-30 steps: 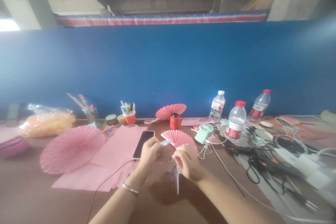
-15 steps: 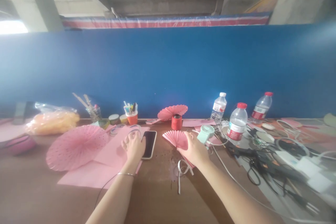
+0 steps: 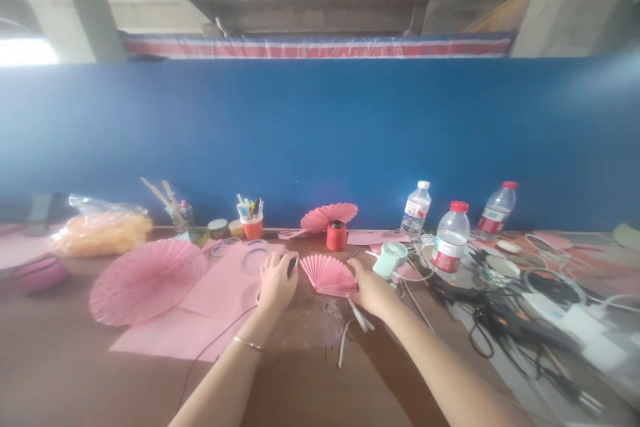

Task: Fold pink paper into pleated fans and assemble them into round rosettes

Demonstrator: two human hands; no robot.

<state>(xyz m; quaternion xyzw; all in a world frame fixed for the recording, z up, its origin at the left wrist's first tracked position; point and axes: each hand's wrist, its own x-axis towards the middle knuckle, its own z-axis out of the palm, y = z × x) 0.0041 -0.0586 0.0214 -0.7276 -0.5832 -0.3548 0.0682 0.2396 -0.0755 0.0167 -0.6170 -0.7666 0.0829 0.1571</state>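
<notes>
My left hand (image 3: 278,283) is closed around a dark-screened phone (image 3: 291,265), most of which the fingers and palm hide. My right hand (image 3: 373,287) grips the right end of a pleated pink paper fan (image 3: 327,275), its folds partly spread toward the left. Just below the fan, white strips (image 3: 361,317) lie on the table near my right wrist. A red spool (image 3: 337,237) stands right behind the fan, with another pink pleated paper fan (image 3: 327,215) behind that.
On the left lie a round pink pleated paper (image 3: 150,280), pink sheets (image 3: 170,337) and a plastic bag (image 3: 105,230). A pen cup (image 3: 253,225) stands at the back. To the right are a mint handheld fan (image 3: 390,259), bottles (image 3: 451,243) and tangled cables (image 3: 500,320).
My left hand has moved right and closed on the phone, which now shows far less. My right hand has turned the paper fan flatter and spread more to the left.
</notes>
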